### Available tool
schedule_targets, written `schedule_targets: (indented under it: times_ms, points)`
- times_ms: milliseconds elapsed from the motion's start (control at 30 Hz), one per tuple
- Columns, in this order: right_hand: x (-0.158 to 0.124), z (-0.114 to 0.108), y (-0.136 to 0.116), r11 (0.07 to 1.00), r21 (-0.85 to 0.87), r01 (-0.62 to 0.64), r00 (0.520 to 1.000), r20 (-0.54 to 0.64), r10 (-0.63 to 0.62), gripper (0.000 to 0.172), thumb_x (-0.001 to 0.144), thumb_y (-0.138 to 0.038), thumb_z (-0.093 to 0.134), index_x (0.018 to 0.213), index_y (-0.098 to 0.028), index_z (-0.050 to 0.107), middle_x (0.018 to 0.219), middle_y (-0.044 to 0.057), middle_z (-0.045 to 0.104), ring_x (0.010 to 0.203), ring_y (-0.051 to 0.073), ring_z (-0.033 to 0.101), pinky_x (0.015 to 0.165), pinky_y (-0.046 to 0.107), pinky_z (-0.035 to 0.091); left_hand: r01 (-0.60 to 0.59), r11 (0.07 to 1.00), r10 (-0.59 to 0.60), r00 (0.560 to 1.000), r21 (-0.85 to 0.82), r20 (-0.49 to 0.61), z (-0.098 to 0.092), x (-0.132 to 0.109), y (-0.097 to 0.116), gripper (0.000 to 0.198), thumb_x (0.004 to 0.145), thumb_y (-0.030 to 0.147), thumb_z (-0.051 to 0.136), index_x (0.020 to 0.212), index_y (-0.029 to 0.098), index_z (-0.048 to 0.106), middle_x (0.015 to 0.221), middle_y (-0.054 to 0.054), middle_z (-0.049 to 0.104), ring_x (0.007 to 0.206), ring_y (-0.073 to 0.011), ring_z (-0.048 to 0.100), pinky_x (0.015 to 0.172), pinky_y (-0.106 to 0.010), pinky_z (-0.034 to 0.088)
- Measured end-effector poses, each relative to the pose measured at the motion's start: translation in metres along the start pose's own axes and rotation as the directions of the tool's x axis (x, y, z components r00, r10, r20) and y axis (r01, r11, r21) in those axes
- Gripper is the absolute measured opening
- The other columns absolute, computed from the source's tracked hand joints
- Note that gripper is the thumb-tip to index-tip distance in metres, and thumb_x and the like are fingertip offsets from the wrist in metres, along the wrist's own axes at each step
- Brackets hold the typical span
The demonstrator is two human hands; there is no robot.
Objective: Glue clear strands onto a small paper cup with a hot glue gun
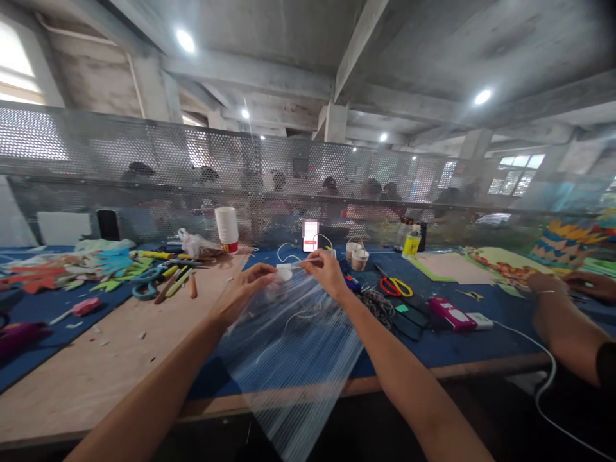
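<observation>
My left hand [250, 283] is closed, its thumb and fingers around the side of a small white cup [284, 274]. My right hand [327, 273] is raised just right of the cup and pinches the gathered top of a translucent, finely striped plastic sheet [298, 359]. The sheet fans out below both hands, over the blue table covering and down past the front edge. A thin white cord [298, 316] shows by the sheet. Behind my hands stands a phone [310, 236] with a lit screen.
Left are scissors [147, 285], cut coloured pieces [108, 262] and a cup stack [226, 228]. Right lie red-and-yellow scissors [397, 287], a magenta device [451, 314] and a yellow-labelled bottle [412, 242]. Another person's arm [568, 321] rests at the far right.
</observation>
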State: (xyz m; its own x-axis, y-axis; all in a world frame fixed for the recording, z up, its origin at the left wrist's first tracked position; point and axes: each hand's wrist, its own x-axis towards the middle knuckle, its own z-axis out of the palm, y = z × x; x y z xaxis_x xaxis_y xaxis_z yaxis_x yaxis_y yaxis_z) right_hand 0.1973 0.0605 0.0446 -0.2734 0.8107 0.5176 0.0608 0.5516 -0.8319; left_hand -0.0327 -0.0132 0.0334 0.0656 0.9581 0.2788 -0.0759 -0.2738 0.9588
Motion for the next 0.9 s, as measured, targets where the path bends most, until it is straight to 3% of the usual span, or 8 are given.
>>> schedule_targets:
  times_ms: [100,200,333,467,600,667,767,900]
  points:
    - [-0.009,0.011,0.001,0.999,-0.044,-0.008,0.988,0.151,0.015,0.036,0.081,-0.053,0.08,0.091,-0.021,0.065,0.071,0.0,0.069,0.063,0.017,0.066,0.052,0.023,0.047,0.001,0.999,-0.003,0.998,0.034,0.064,0.007,-0.001,0.004,0.043,0.075,0.046,0.086,0.108,0.022,0.076,0.103,-0.008,0.08,0.088,-0.0233,0.072,0.078,-0.032,0.052]
    - [-0.016,0.021,0.002,0.998,-0.057,0.015,0.972,0.234,-0.001,0.037,0.081,-0.05,0.081,0.099,-0.022,0.066,0.073,-0.002,0.068,0.058,0.014,0.061,0.049,0.022,0.044,0.017,0.995,-0.025,0.996,0.093,0.085,0.011,0.002,0.0,0.038,0.066,0.045,0.092,0.089,0.018,0.079,0.083,-0.006,0.077,0.074,-0.0197,0.067,0.072,-0.031,0.05]
    - [-0.014,0.025,0.003,0.998,0.048,-0.033,0.976,0.217,0.022,0.045,0.079,-0.048,0.083,0.109,-0.022,0.063,0.076,-0.002,0.068,0.058,0.013,0.059,0.051,0.022,0.047,-0.028,0.994,0.024,0.999,0.11,0.032,0.007,0.009,-0.012,0.038,0.068,0.051,0.089,0.076,0.017,0.076,0.069,-0.004,0.072,0.062,-0.0148,0.059,0.064,-0.028,0.045]
    - [-0.009,0.021,0.004,0.993,0.08,-0.092,0.977,0.201,0.074,0.039,0.079,-0.052,0.081,0.093,-0.019,0.064,0.072,-0.001,0.066,0.059,0.013,0.058,0.053,0.023,0.049,-0.047,0.998,0.049,0.996,0.028,-0.075,0.002,0.015,-0.015,0.042,0.065,0.054,0.089,0.074,0.018,0.071,0.068,-0.004,0.073,0.06,-0.0144,0.058,0.062,-0.028,0.044]
    - [-0.011,0.021,0.002,0.995,0.021,-0.094,0.973,0.214,0.087,0.036,0.084,-0.054,0.076,0.089,-0.019,0.067,0.063,-0.003,0.06,0.052,0.011,0.051,0.047,0.022,0.04,-0.018,1.0,0.018,0.999,-0.003,-0.05,0.009,0.008,-0.006,0.043,0.061,0.053,0.091,0.074,0.018,0.069,0.069,-0.003,0.071,0.062,-0.0151,0.06,0.065,-0.028,0.045]
    - [-0.013,0.023,0.001,0.998,-0.007,-0.058,0.971,0.232,0.058,0.036,0.084,-0.054,0.076,0.089,-0.019,0.068,0.063,-0.004,0.058,0.054,0.011,0.052,0.049,0.022,0.039,0.0,1.0,0.001,1.0,0.03,-0.022,0.014,0.001,0.001,0.036,0.073,0.048,0.086,0.089,0.018,0.074,0.08,-0.003,0.074,0.072,-0.0159,0.063,0.07,-0.028,0.047]
    - [-0.015,0.024,0.0,0.999,-0.033,-0.026,0.966,0.255,0.034,0.037,0.083,-0.054,0.075,0.088,-0.018,0.071,0.063,-0.004,0.058,0.057,0.011,0.051,0.053,0.022,0.039,-0.022,0.997,0.023,1.0,0.078,-0.013,0.018,-0.007,0.004,0.03,0.078,0.046,0.083,0.078,0.017,0.073,0.073,-0.002,0.068,0.068,-0.014,0.058,0.066,-0.026,0.044]
    - [-0.014,0.023,0.0,0.998,-0.052,-0.032,0.972,0.229,0.043,0.04,0.084,-0.057,0.073,0.087,-0.017,0.074,0.063,-0.003,0.057,0.059,0.012,0.05,0.056,0.023,0.039,-0.021,1.0,0.02,0.996,-0.011,-0.091,0.012,-0.003,-0.004,0.032,0.078,0.048,0.082,0.075,0.018,0.071,0.069,-0.001,0.066,0.06,-0.0118,0.053,0.058,-0.024,0.04]
